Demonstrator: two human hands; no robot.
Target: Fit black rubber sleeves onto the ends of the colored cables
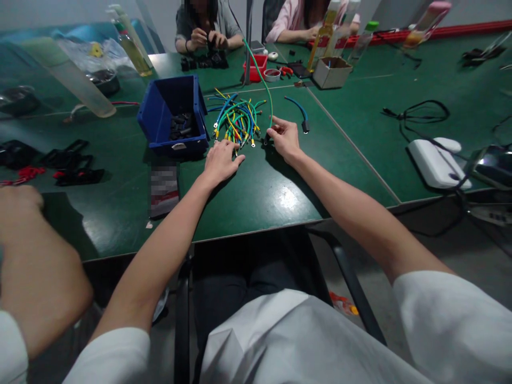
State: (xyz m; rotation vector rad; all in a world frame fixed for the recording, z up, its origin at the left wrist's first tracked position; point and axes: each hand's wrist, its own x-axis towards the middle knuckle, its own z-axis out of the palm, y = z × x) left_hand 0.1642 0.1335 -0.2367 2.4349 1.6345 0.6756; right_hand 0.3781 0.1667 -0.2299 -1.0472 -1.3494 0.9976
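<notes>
Reaching over the green table, the person holds the left hand palm down at the near edge of a pile of wires; whether its fingers grip anything, one cannot tell. The right hand, just right of the pile, pinches a green wire near its black end. Left of the pile sits a blue bin with black pieces inside; to the right lies a blue wire. Farther off stand a red container and a small carton.
</notes>
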